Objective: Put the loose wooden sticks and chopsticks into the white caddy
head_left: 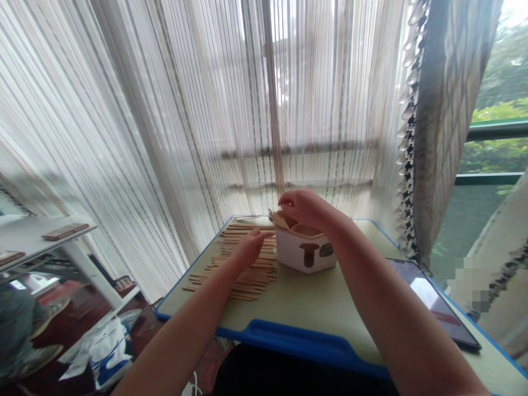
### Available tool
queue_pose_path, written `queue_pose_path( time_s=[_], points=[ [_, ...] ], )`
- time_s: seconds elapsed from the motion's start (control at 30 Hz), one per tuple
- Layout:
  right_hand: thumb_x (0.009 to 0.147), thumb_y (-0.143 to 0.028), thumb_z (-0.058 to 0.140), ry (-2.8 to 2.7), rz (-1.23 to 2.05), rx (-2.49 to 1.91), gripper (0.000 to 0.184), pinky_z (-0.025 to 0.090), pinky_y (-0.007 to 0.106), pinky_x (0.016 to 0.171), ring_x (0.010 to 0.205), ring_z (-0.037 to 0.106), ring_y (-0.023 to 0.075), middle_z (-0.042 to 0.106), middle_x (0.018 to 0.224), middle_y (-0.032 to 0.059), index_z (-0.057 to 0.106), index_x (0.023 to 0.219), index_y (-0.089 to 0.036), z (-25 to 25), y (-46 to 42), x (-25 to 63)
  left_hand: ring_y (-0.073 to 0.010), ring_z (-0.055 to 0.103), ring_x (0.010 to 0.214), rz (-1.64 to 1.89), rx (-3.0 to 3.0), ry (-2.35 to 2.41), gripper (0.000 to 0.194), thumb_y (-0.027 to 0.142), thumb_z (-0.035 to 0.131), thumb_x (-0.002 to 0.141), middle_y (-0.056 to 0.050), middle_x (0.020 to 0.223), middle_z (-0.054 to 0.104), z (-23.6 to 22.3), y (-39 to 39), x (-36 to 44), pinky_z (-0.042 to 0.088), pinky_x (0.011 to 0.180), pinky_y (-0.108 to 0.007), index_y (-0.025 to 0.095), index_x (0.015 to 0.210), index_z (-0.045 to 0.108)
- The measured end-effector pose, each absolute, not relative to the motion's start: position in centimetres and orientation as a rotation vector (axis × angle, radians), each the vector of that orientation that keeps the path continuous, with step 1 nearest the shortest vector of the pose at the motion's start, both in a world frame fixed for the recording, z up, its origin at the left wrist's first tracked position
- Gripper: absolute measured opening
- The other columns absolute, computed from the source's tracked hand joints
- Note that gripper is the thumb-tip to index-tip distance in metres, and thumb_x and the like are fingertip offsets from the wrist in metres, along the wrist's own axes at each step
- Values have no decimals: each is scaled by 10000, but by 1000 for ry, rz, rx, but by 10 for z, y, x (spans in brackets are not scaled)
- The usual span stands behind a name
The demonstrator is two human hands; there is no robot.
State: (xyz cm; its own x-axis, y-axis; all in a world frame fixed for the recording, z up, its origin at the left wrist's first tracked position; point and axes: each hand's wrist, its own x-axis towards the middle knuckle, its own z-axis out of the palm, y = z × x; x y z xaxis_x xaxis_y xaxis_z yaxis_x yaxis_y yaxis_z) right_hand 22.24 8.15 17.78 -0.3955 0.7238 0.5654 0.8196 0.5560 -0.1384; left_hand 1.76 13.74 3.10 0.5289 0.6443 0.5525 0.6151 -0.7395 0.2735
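Note:
Many thin wooden chopsticks (pixel 251 289) lie side by side in rows on the left half of the table. Over their right ends is my left hand (pixel 248 250), fingertips closed at what looks like the end of one chopstick. A white box (pixel 289 256) with a brown print stands just right of them, light wooden pieces (pixel 280 220) poking up at its left side. My right hand (pixel 307 206) is bent over the box's open top with curled fingers. Whatever they pinch is too small or hidden to make out.
The cream table (pixel 313 302) has a blue raised edge. A tablet (pixel 433 302) lies at its right side. Sheer striped curtains (pixel 185 110) hang behind. At left are a white desk (pixel 45 236), a plastic bag (pixel 109 349) and part of another person's shoes (pixel 45 352).

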Motion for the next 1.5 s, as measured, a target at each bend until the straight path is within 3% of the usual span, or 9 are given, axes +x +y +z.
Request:
queue_pose_path(
  time_s=[0.3,0.63,0.8,1.03,1.23,1.5],
  points=[
    [790,-182,492,-2208,-250,-1193,208,371,232,624,680,562,121,676,793,40,682,874,-179,179,82,225,-168,526,875,1449,2626,1111,243,238,329,905,-72,887,588,41,131,13,421,812,-332,160,947,556],
    [774,-156,490,-2214,-256,-1169,217,385,234,657,707,574,124,683,799,37,683,871,-176,180,85,225,-149,451,737,1385,2712,1142,312,336,334,912,-29,713,502,45,130,14,386,714,-292,181,687,483],
    [802,-204,486,-2220,-228,-1188,214,382,236,644,681,564,118,678,786,44,682,880,-171,179,88,223,-155,464,770,1404,2740,1303,330,337,345,913,-34,740,540,45,133,13,349,768,-311,175,726,565],
    [784,-214,503,-2238,-218,-1190,203,363,231,608,655,548,111,670,754,36,688,861,-180,174,94,217,-174,470,866,1436,2789,1463,264,425,504,835,-34,859,579,43,135,11,292,821,-334,254,774,696],
    [775,-207,499,-2241,-204,-1213,203,353,233,589,626,532,107,663,733,40,686,845,-171,175,95,213,-152,475,726,1423,2788,1407,296,408,465,862,-22,679,549,43,139,5,308,768,-312,244,800,703],
    [789,-220,483,-2272,-182,-1214,213,347,237,577,610,520,109,661,730,41,684,843,-174,173,96,204,-155,541,787,1682,2733,1432,234,339,462,876,-26,763,634,46,135,-4,342,794,-301,207,826,649]
  ],
)
